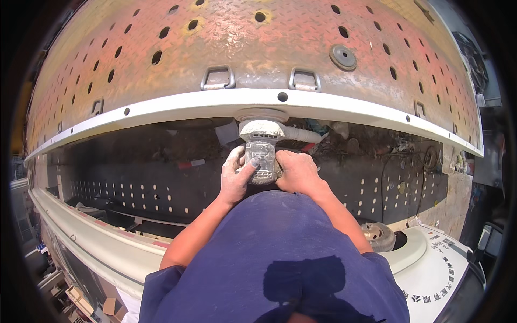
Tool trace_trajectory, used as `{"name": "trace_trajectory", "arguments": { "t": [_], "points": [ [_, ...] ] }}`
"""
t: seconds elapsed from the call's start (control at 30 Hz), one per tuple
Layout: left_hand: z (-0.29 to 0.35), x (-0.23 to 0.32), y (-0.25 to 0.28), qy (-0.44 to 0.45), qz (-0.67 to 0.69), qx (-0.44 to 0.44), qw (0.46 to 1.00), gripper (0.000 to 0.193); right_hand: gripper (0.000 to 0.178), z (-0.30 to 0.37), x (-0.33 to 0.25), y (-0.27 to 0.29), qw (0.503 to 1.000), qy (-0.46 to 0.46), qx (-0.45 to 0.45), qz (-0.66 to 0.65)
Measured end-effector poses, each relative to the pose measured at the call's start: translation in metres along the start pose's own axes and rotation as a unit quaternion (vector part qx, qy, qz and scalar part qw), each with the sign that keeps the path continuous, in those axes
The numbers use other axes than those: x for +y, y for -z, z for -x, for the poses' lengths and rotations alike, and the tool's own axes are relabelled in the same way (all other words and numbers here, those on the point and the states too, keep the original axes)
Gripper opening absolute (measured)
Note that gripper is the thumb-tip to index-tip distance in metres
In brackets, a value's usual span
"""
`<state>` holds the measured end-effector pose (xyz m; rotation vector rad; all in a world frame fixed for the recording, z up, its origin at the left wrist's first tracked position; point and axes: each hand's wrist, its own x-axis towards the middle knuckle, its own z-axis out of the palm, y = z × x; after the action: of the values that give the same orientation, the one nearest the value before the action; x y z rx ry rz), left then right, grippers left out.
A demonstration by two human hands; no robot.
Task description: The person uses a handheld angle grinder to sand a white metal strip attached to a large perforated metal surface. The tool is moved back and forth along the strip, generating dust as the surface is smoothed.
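A dusty grey power sander (262, 148) is held between my two hands, its round pad (262, 114) up against the side of a white rail (177, 103). My left hand (236, 173) wraps the sander's left side, with the thumb lying across its top. On the other side my right hand (298, 170) is closed round the body, and its fingertips are mostly hidden. A pale stub or hose (301, 134) sticks out to the right from the sander's head. White dust coats my left fingers.
Beyond the rail spreads a worn red and yellow metal deck (237, 48) with holes, metal loops (218, 78) and a round grey disc (343, 57). Below lies a dark perforated panel (129, 185) among debris. A white vehicle (439, 269) stands near right; a cream panel (102, 237) runs near left.
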<state>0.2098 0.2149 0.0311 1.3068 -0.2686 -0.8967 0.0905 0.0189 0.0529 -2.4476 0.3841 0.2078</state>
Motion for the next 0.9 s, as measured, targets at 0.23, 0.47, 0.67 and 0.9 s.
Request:
{"name": "trace_trajectory", "arguments": {
  "t": [0.23,0.47,0.67,0.9],
  "points": [
    [-0.016,-0.016,-0.04,0.055,0.065,-0.055,0.995,0.069,0.03,0.035,0.037,-0.003,0.994,-0.071,0.072,-0.041],
    [-0.014,-0.009,-0.028,0.076,0.032,-0.051,0.995,0.073,0.031,0.035,0.027,-0.011,0.993,-0.065,0.066,-0.075],
    [-0.003,0.005,0.011,0.02,0.027,-0.027,0.999,0.083,0.031,0.002,-0.004,-0.012,0.998,0.006,0.039,-0.057],
    [0.019,0.038,0.062,-0.02,0.055,0.051,0.997,0.077,0.024,-0.044,-0.055,-0.023,0.995,0.091,0.024,-0.039]
  ]
}}
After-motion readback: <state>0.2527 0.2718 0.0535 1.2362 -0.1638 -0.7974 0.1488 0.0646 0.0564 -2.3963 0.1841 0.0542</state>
